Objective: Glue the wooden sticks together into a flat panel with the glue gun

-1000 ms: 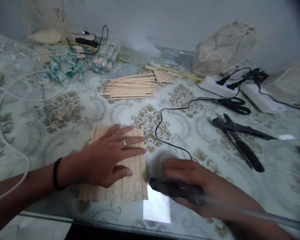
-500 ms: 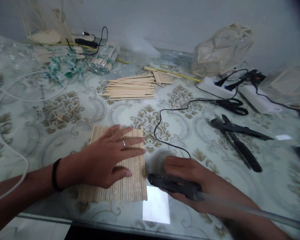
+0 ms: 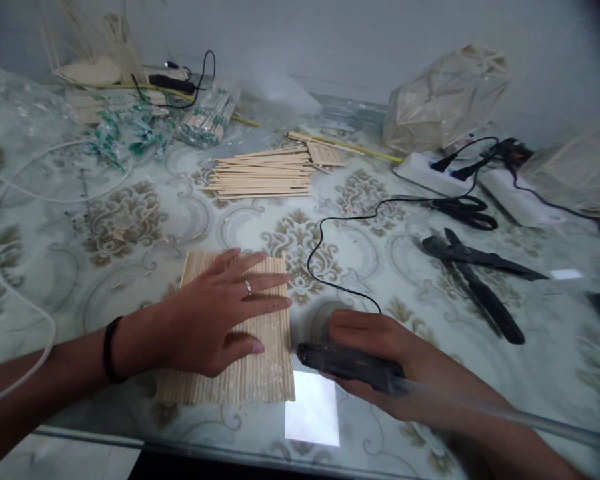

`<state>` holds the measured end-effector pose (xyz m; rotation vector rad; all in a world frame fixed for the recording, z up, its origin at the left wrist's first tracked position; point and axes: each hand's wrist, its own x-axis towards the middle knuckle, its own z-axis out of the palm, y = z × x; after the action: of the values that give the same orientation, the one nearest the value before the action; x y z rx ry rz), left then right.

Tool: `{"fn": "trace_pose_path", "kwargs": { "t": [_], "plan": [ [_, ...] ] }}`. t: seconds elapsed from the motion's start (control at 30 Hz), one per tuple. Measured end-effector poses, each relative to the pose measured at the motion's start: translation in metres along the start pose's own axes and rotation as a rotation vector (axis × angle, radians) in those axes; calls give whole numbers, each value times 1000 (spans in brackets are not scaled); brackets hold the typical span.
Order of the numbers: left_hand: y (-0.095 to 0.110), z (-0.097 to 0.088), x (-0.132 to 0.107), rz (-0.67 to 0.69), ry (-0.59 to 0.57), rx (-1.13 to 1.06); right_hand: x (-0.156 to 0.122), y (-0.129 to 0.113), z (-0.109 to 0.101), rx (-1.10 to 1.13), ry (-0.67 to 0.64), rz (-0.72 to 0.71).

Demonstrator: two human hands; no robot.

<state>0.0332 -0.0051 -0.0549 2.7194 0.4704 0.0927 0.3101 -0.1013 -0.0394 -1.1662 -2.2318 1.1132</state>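
In the head view, the glass-topped worktop (image 3: 363, 250) ends in a front edge that crosses just below the stick panel (image 3: 273, 333), which lies flat near that edge. A broad strip of floral pattern shows between the panel's far end and the loose stick pile (image 3: 263, 177), and another stretch runs right towards the black-handled cutters (image 3: 495, 308) and the scissors (image 3: 453, 208). A thin black cord (image 3: 350, 218) curls through that right-hand stretch. The panel's sticks lie side by side, their length running from the person towards the wall. The black glue gun (image 3: 350, 365) slants across them, nozzle pointing left at the panel's right edge, a translucent rod (image 3: 480, 407) trailing from its rear to the lower right; whether the tip touches the panel cannot be told. The left hand (image 3: 205, 320) lies flat over the panel, fingers spread apart, with fingertips reaching about to the right edge and the thumb resting on the sticks nearer the person. The right hand (image 3: 373, 330) has its fingers wrapped around the glue gun, just right of the panel.
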Motion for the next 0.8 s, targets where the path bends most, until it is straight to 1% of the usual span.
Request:
{"fn": "trace_pose_path", "kwargs": {
  "t": [0.17,0.3,0.43,0.53,0.8],
  "plan": [
    [0,0,0,-4,0,5,2,0,0,4,-8,2],
    [1,-1,0,-3,-7,3,1,1,0,-31,-1,42],
    [1,-1,0,0,3,-19,0,0,1,-42,-16,50],
    [1,-1,0,1,15,-23,0,1,2,-60,-12,61],
    [0,0,0,-2,-1,-20,-1,4,4,-86,28,67]
  ]
}}
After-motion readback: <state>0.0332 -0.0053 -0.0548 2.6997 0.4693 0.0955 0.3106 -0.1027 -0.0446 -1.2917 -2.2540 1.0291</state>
